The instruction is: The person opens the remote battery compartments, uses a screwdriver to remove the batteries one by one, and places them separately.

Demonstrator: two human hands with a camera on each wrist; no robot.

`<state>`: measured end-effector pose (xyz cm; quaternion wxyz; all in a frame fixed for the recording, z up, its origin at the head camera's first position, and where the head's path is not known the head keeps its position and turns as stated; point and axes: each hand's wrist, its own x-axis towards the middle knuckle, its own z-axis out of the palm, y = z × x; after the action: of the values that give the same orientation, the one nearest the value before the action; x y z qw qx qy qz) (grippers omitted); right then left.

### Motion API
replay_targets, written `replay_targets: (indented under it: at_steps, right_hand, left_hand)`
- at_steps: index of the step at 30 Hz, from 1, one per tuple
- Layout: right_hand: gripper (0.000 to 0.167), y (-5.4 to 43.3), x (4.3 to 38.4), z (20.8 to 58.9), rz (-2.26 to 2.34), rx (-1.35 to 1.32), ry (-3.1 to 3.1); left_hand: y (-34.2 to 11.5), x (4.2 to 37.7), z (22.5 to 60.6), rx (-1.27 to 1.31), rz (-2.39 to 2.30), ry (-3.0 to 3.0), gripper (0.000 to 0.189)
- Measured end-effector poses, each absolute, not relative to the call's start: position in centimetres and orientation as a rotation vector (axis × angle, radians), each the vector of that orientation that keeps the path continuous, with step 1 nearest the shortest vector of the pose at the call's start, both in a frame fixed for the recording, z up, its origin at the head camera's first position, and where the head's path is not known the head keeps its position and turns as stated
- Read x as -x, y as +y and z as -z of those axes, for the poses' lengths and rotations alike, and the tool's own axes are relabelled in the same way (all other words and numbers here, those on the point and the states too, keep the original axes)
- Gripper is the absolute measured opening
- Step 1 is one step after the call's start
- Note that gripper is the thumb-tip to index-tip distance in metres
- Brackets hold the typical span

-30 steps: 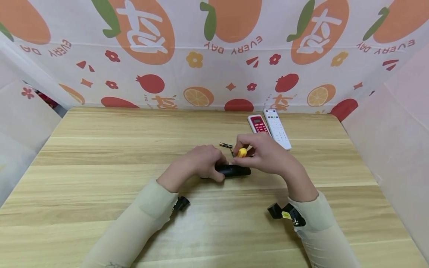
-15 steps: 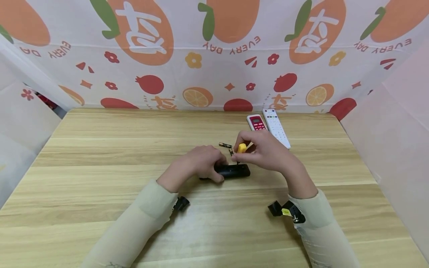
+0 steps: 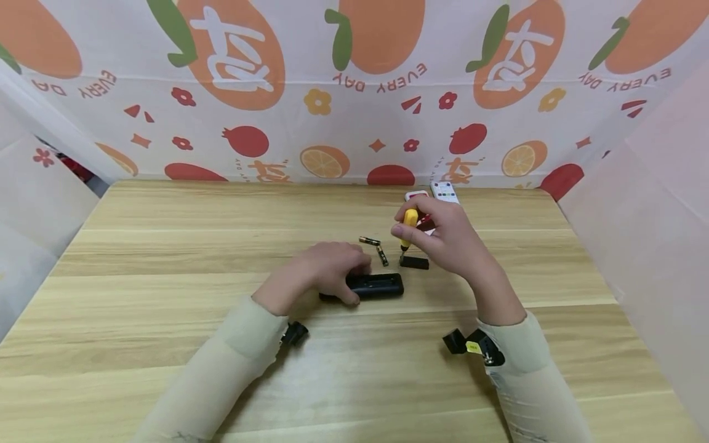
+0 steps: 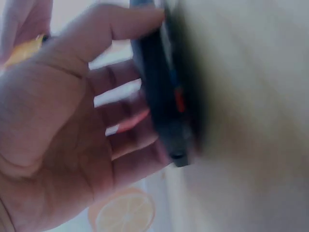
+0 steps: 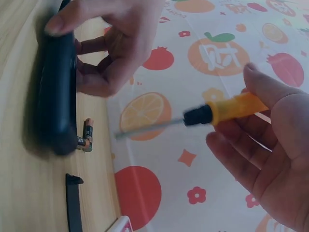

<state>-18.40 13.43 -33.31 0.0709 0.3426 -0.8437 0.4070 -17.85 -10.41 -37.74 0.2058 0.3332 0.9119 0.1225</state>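
Observation:
My left hand (image 3: 332, 267) grips a black remote control (image 3: 376, 286) lying crosswise on the table, thumb on its near side and fingers on the far side. The remote's upward face shows a recess at its right end. A yellow-handled screwdriver (image 5: 236, 107) is held between the thumb and fingers of my right hand (image 3: 443, 237). Its metal shaft points down, overlapping the left end of a small black battery cover (image 3: 415, 263) in the head view. Two batteries, one (image 3: 369, 240) behind the other (image 3: 382, 256), lie between the remote and the far edge.
Behind my right hand, a white remote (image 3: 445, 192) and a red-and-white remote (image 3: 416, 195) lie at the back, partly hidden by it. A fruit-printed cloth (image 3: 238, 92) hangs along the table's far edge. Wooden table (image 3: 166, 258) surface extends to both sides.
The right hand has lifted the screwdriver off the black remote and moved it away to the far right, uncovering the battery cover. The left hand and remote have shifted slightly left.

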Motion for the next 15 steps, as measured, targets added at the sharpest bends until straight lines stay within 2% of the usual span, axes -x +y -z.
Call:
replay_targets:
  at_steps: [6, 11, 15]
  right_hand:
    - [0.021, 13.9, 18.6, 33.0, -1.220, -0.959, -2.458]
    - [0.041, 14.6, 18.7, 32.7, -1.202, -0.871, -2.439]
    - [0.052, 14.8, 18.7, 32.4, -1.313, -0.827, -2.434]
  left_hand:
    - [-13.1, 18.2, 36.9, -0.850, -0.470, 2.596, 0.047]
    - [-14.8, 18.6, 36.3, -0.855, -0.475, 2.700, 0.067]
    - [-16.4, 19.2, 35.8, -0.856, -0.374, 2.819, 0.064]
